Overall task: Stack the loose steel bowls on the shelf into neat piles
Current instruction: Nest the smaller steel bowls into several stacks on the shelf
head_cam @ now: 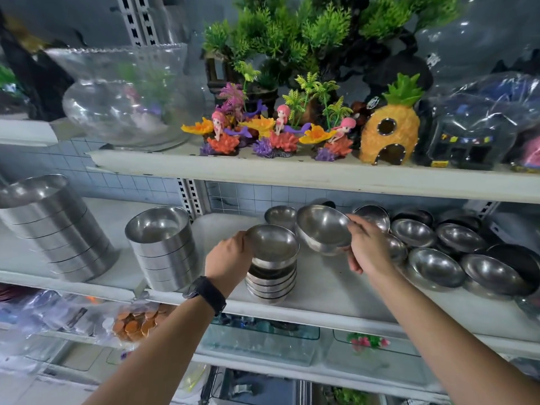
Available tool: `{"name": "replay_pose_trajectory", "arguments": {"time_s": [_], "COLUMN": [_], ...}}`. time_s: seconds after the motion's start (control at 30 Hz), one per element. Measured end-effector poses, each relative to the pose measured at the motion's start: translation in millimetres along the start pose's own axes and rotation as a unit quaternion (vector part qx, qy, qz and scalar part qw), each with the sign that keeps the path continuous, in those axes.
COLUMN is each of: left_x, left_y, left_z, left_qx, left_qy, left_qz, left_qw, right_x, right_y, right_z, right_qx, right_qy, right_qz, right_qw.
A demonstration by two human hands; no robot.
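A pile of several small steel bowls (271, 283) stands near the front of the white middle shelf (327, 287). My left hand (229, 257) grips the rim of the top bowl (273, 244) on that pile. My right hand (366, 247) holds a tilted steel bowl (323, 226) by its right rim, just right of and above the pile; it seems nested in a second bowl beneath. Several loose bowls (435, 266) lie scattered and tilted over the right part of the shelf. One more loose bowl (280, 216) sits behind the pile.
Two tall stacks of straight-sided steel tins (163, 249) (55, 226) stand left of the pile. The shelf above (292, 173) hangs low over the bowls and carries a glass fishbowl (128, 95), aquarium ornaments and a pineapple house (390, 127). Glass tanks sit on the shelf below.
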State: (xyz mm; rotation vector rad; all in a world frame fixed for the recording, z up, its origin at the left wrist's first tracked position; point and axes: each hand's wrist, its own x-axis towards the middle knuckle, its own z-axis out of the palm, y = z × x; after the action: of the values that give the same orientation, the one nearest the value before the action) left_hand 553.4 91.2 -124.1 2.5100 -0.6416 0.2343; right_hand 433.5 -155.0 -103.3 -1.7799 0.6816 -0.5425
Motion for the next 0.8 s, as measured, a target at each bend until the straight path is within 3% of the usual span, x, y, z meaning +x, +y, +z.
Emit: {"name": "replay_pose_trajectory", "arguments": {"time_s": [0.3,0.53,0.8], "left_x": [3.7,1.5,4.7], "left_y": [-11.1,-13.8,-23.5], "left_z": [7.0,3.6,5.1], "left_qx": [0.056,0.037,-0.077], "left_qy": [-0.015,-0.022,-0.079], "left_qz": [-0.02,-0.023,-0.041], "left_qw": [0.998,0.999,0.993], "right_x": [-5.5,-9.8,-13.5], "right_y": [-15.6,-21.6,-18.6], "right_z": [28.2,54.9,76.5], "right_qx": [-0.086,-0.137,-0.152], "right_qy": [-0.033,-0.086,-0.129], "right_qz": [-0.034,-0.025,-0.009], "right_qw": [0.995,0.987,0.98]}}
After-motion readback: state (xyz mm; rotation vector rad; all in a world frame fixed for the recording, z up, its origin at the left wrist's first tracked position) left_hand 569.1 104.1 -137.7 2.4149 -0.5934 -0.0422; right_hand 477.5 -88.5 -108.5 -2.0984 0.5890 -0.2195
